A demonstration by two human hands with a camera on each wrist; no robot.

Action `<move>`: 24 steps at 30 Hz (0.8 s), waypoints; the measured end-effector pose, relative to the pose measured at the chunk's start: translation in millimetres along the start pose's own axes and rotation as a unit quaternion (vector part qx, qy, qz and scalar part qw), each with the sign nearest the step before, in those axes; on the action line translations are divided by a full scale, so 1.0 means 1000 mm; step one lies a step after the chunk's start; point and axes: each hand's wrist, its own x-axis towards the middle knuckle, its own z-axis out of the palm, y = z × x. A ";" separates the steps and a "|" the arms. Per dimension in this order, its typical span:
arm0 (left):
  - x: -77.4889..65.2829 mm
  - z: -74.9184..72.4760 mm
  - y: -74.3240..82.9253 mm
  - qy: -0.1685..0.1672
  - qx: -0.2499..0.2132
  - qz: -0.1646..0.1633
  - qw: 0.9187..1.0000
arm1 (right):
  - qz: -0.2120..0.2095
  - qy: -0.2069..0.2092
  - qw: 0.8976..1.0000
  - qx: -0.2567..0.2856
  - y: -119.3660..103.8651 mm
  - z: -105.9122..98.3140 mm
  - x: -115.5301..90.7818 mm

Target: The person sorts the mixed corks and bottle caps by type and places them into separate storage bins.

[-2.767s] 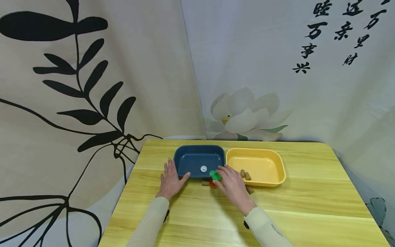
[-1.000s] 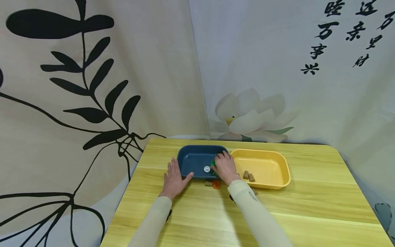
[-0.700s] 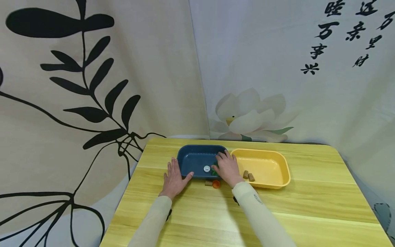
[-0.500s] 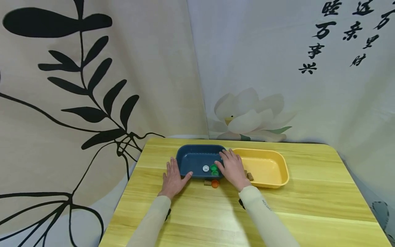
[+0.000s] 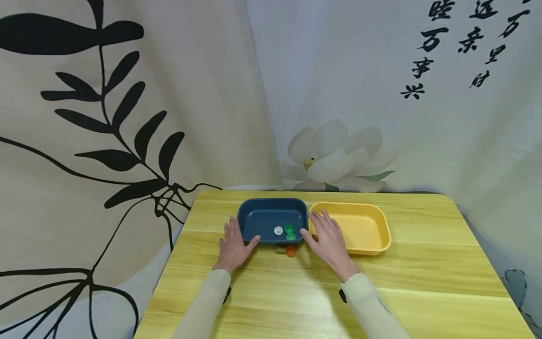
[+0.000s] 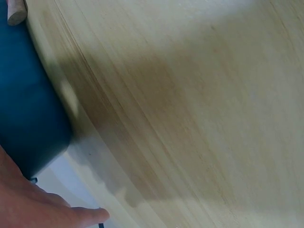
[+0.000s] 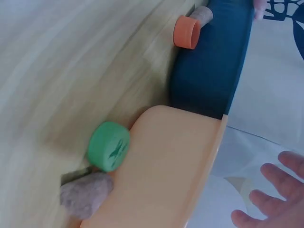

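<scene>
The dark blue rectangular plastic tray [image 5: 272,220] sits at the centre of the head view, on the far half of the pale wooden table [image 5: 381,282]. Inside it, toward its near right corner, lie a small white bottle cap [image 5: 278,230] and two green bottle caps [image 5: 290,232], touching or nearly so. The left hand [image 5: 233,246] lies flat on the table at the tray's near left corner, fingers straight and spread, thumb against the tray's front wall, holding nothing. The right hand [image 5: 329,239] is likewise flat and wide, fingers straight, lying where the blue tray meets the yellow rectangular plastic tray [image 5: 368,227] just to its right; it holds nothing.

In front of the blue tray, between the two hands, stand an orange bottle cap [image 5: 290,251] and, just left of it, a short brown cork [image 5: 280,250].

The right wrist view shows what the head view hides under the right hand: a further green cap [image 7: 109,146] and a brownish cork piece [image 7: 86,194] on the table against the yellow tray's outer wall, in the lower left of that frame. The orange cap [image 7: 187,32] stands at the top, beside the blue tray. The left wrist view gives only bare table, the blue tray's wall [image 6: 28,123] at the left edge, and a cork end [image 6: 16,10] in the upper left corner.
</scene>
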 end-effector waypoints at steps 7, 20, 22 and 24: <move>0.000 0.001 -0.001 0.002 -0.003 0.004 1.000 | 0.024 0.010 0.999 0.044 0.006 -0.017 -0.021; 0.001 0.000 -0.002 -0.003 -0.003 0.005 1.000 | 0.040 0.030 0.997 0.065 0.029 -0.039 -0.058; 0.001 0.001 -0.002 -0.003 -0.003 0.005 1.000 | 0.041 0.030 0.997 0.063 0.031 -0.042 -0.062; 0.001 0.001 -0.002 -0.001 -0.004 0.004 1.000 | 0.040 0.029 0.997 0.065 0.033 -0.044 -0.066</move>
